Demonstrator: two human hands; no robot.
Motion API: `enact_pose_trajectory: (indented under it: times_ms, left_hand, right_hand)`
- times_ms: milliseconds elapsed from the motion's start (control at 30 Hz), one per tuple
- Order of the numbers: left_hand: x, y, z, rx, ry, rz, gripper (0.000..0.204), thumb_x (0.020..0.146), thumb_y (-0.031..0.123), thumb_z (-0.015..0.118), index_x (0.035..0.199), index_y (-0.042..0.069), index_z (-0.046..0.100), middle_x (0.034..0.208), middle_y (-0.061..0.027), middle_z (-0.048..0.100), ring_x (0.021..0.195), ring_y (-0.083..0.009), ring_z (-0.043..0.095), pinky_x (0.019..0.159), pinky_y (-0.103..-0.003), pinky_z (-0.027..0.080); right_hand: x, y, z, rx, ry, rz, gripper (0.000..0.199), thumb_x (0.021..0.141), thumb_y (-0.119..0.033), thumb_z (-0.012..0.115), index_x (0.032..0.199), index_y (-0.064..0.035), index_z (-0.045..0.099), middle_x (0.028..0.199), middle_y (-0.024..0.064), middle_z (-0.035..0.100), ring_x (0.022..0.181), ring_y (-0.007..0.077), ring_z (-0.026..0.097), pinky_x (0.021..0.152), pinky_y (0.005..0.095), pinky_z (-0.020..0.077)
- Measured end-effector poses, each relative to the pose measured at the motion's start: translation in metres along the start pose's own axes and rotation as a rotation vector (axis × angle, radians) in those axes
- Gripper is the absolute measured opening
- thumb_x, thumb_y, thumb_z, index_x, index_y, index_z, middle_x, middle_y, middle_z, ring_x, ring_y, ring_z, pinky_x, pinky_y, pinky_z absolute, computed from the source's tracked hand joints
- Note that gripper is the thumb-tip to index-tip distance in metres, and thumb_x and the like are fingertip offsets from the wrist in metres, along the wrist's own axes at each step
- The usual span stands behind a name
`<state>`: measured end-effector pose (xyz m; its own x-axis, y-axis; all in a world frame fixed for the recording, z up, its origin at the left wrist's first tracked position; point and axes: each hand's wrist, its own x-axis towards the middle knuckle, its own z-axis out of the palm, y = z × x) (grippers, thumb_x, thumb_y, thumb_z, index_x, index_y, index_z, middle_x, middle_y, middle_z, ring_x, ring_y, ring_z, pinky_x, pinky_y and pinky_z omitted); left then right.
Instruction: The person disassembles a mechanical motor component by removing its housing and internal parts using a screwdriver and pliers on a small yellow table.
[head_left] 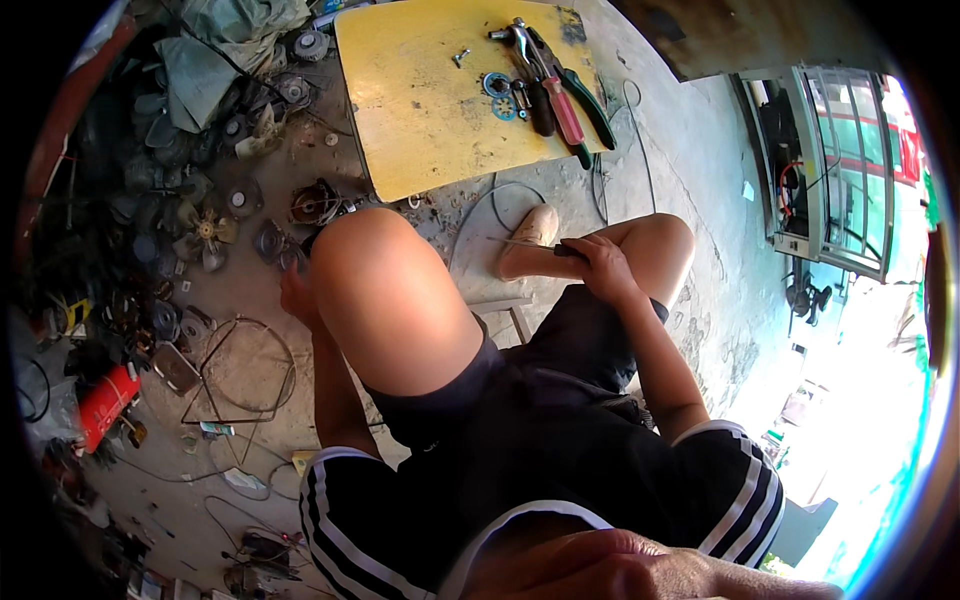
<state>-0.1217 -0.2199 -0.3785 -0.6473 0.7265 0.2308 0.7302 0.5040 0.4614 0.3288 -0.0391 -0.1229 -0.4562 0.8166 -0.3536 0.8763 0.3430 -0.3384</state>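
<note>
My right hand (604, 270) rests by my right knee, its fingers wrapped round the dark handle of a screwdriver (570, 250). The thin shaft points left, over my shoe. Down beside my left knee hangs my left hand (296, 293), low over the floor. Its fingertips are near a dark round motor part (270, 241), and the knee partly hides them; whether they grip it I cannot tell. In front of me stands a low yellow table (420, 120). On it lie green-handled pliers (588, 105), a pink-handled screwdriver (566, 112), blue rings (496, 84) and a small bolt (460, 58).
Motor and fan parts (208, 238) crowd the floor at left, with a copper-wound coil (316, 202) near the table. A wire frame (240, 370) and a red cylinder (108, 405) lie further back. Cables (490, 200) run under the table. A glazed metal cabinet (835, 170) stands at right.
</note>
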Motion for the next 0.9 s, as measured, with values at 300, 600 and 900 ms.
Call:
enact_pose_trajectory:
  times_ms: [300,600,900]
  left_hand:
    - [0.031,0.046,-0.06,-0.207,-0.065,-0.355,0.043,0.088,0.028,0.066,0.126,0.008,0.06,0.114,-0.0137,0.062,0.097,-0.0322,0.065,0.083,-0.043,0.051]
    - [0.226,0.209,-0.219,-0.404,0.203,0.266,0.039,0.093,0.027,0.064,0.125,0.005,0.062,0.121,-0.0135,0.064,0.109,-0.0251,0.062,0.092,-0.037,0.048]
    - [0.226,0.391,-0.176,-0.246,-0.46,0.568,0.032,0.088,0.026,0.068,0.113,0.007,0.067,0.101,-0.0098,0.072,0.093,-0.0197,0.068,0.082,-0.032,0.052]
  right_hand:
    - [-0.041,-0.003,-0.039,1.016,-0.029,0.016,0.032,0.095,-0.012,0.061,0.125,-0.0003,0.06,0.109,0.0054,0.066,0.105,0.0161,0.06,0.094,0.0305,0.0461]
    - [0.043,-0.001,-0.14,0.81,0.32,-0.108,0.033,0.096,-0.027,0.061,0.114,0.0003,0.064,0.09,0.0079,0.068,0.085,0.0138,0.065,0.081,0.0297,0.0504]
    - [0.167,-0.035,-0.147,-0.069,0.26,0.03,0.044,0.08,-0.046,0.068,0.104,-0.0096,0.07,0.106,0.0143,0.07,0.101,0.031,0.066,0.087,0.0415,0.0518]
